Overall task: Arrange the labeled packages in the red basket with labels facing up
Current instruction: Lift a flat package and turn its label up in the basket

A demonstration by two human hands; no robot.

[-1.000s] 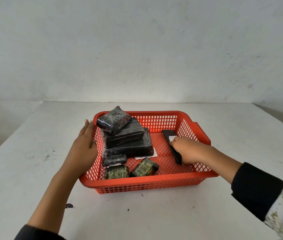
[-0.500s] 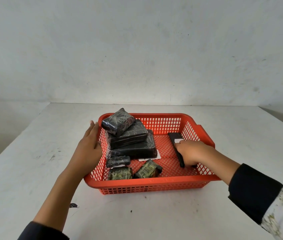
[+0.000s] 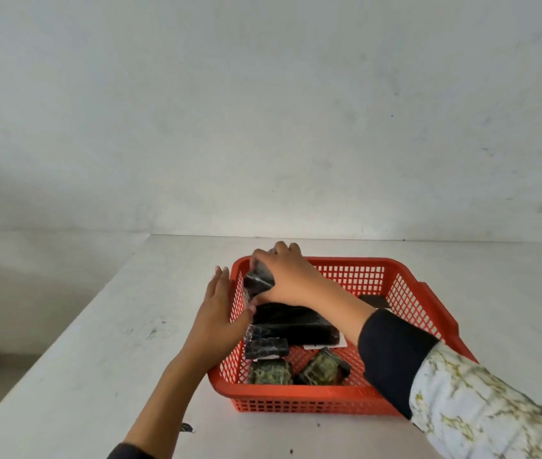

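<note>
A red mesh basket [image 3: 355, 395] sits on the white table. My right hand [image 3: 291, 276] reaches across it to the far left corner and is shut on the top black wrapped package [image 3: 258, 280] of a stack. Beneath lies a large black package [image 3: 293, 323] with a white label edge [image 3: 326, 346] poking out from under it. A small black package [image 3: 266, 346] and two greenish packages [image 3: 271, 372] [image 3: 324, 367] lie at the near side. My left hand [image 3: 218, 313] presses flat against the basket's left wall, thumb over the rim. A thin dark package [image 3: 370, 300] lies by the right wall, mostly hidden by my forearm.
The white table [image 3: 104, 359] ends at a left edge and a far edge against a pale wall [image 3: 263, 127]. Small dark specks mark the table near the basket's front.
My right hand let go of the thin dark package at the right wall and crossed to the far left, closing on the top package of the stack. The view tilted upward.
</note>
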